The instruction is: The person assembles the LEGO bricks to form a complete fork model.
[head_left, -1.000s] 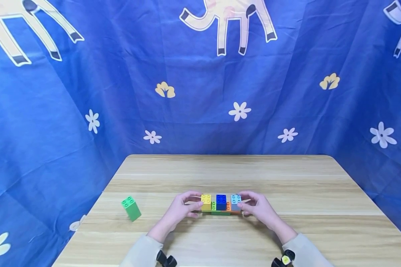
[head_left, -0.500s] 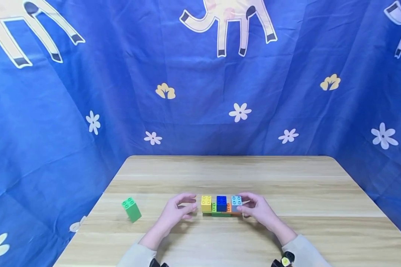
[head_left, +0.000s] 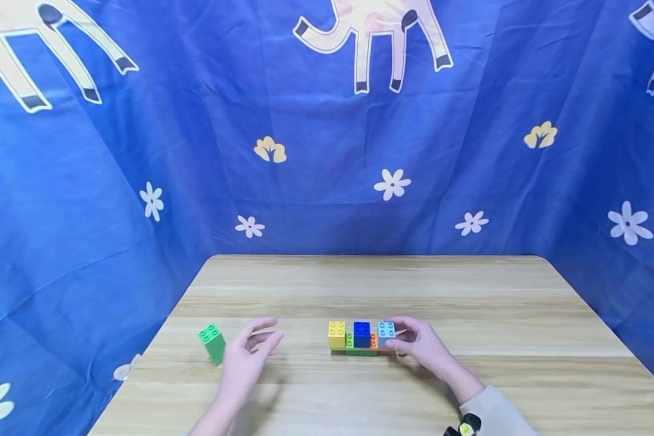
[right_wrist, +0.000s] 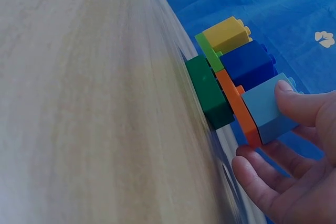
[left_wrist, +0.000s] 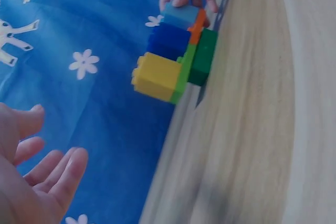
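Observation:
A toy-brick structure stands on the table. Its dark green base brick [right_wrist: 208, 90] carries a flat lime green brick [left_wrist: 185, 72] and a flat orange brick [right_wrist: 239, 109]. On these sit a yellow brick [head_left: 336, 336], a dark blue brick [head_left: 362, 335] and a light blue brick [head_left: 386, 335]. My right hand [head_left: 421, 346] holds the light blue brick at its right side, thumb in front. My left hand [head_left: 245, 357] is in the air with fingers spread and nothing in them. Just left of it stands a tall green brick [head_left: 214, 345], partly covered by that hand.
The wooden table [head_left: 469, 290] extends behind and to both sides of the structure. A blue patterned cloth [head_left: 327, 218] hangs behind the table and along its sides.
My left hand has let go of the yellow brick and moved left to beside the tall green brick. My right hand has stayed on the light blue brick.

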Tool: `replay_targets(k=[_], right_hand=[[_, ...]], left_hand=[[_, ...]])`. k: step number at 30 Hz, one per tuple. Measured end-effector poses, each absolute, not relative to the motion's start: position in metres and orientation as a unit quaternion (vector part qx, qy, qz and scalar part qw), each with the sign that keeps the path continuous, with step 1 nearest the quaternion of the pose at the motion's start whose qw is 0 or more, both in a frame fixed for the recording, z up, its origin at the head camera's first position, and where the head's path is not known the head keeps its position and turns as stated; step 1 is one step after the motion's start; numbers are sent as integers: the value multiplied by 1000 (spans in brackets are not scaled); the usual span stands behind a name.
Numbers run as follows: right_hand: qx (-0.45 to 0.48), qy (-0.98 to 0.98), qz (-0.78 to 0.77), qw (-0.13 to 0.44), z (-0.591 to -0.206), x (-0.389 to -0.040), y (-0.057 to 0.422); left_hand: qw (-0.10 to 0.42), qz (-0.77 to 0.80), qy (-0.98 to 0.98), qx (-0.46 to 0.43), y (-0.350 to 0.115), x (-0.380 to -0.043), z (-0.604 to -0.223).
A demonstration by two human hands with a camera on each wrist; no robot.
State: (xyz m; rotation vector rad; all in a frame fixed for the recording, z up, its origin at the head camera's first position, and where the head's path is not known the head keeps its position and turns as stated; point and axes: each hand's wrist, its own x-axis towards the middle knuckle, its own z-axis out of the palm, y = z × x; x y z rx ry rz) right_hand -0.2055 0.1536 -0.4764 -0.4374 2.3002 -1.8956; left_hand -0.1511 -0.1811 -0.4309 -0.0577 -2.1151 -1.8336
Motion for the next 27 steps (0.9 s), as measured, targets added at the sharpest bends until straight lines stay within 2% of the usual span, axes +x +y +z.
replay_targets(k=[8, 12, 17, 22, 24, 27], right_hand=[[-150, 764, -625, 59, -471, -202, 153], [-163, 761, -625, 58, -476, -206, 155], [-164, 762, -623, 66, -476, -205, 155], [-163, 766, -619, 58, -474, -204, 154], [-161, 768, -617, 54, -473, -204, 155], [-156, 771, -616, 56, -474, -204, 155]], left_hand=[[278, -594, -754, 28, -204, -139, -428], [312, -552, -770, 75, -220, -134, -427], [317, -583, -732, 154, -243, -130, -423], [333, -544, -747, 188, -263, -130, -424], [321, -534, -757, 197, -268, -130, -425], [267, -533, -773, 214, -274, -130, -427]])
